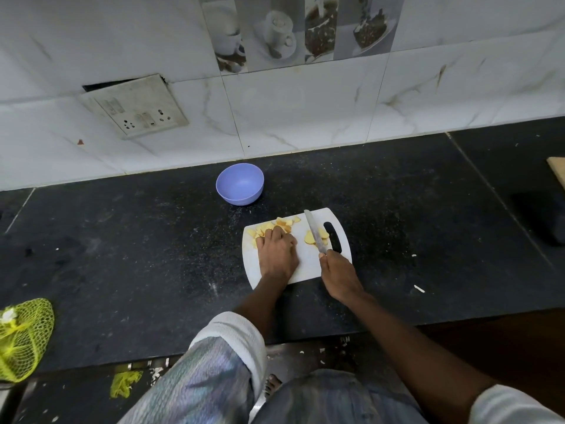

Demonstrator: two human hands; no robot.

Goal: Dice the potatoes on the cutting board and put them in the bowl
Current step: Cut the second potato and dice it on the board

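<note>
A white cutting board [308, 266] lies on the black counter. Yellow potato pieces [282, 223] are heaped at its far left, and a few potato slices [310, 237] lie near its slot handle. My left hand [276, 252] rests on the heap of pieces, fingers curled over them. My right hand [337, 275] grips the handle of a knife [316, 232], whose blade points away from me and lies across the slices. A lilac bowl [240, 184] stands empty behind the board, near the wall.
A yellow-green mesh bag [21, 338] lies at the counter's front left. A dark object [547, 218] and a wooden edge [558, 172] sit at the far right. A socket plate [134, 107] hangs loose on the tiled wall.
</note>
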